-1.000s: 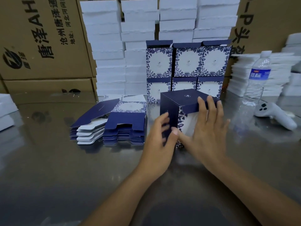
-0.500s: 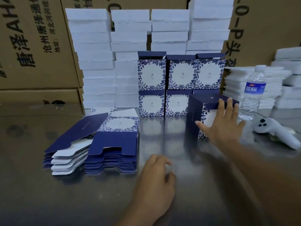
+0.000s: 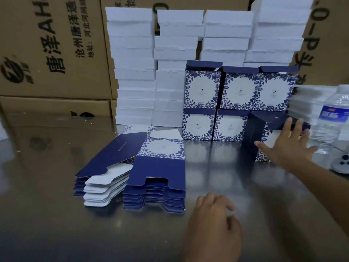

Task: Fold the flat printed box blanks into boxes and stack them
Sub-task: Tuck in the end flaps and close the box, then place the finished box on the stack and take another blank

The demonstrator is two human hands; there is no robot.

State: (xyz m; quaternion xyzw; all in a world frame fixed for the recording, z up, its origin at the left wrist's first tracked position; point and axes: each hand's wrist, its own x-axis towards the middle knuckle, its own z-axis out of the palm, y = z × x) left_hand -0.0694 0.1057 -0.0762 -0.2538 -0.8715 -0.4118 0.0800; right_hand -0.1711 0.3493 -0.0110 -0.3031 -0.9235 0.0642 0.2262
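A folded navy box with a blue floral print (image 3: pixel 254 137) stands on the steel table at the right, next to the stack of finished boxes (image 3: pixel 238 103). My right hand (image 3: pixel 289 146) lies flat against its front face, fingers straight and spread. My left hand (image 3: pixel 213 222) hovers low over the table near the front, fingers loosely curled, holding nothing. A pile of flat printed blanks (image 3: pixel 151 167) lies at the centre left, a navy flap sticking out to its left.
White foam blocks (image 3: pixel 170 63) are stacked high behind the boxes, with brown cartons (image 3: pixel 52 53) behind them. A water bottle (image 3: pixel 332 118) and a white controller (image 3: pixel 340 163) sit at the right edge. The steel tabletop (image 3: pixel 94 233) reflects the scene.
My right hand has slid the folded box away and to the right, up to the finished stack. My left hand let go of it and drew back toward me.
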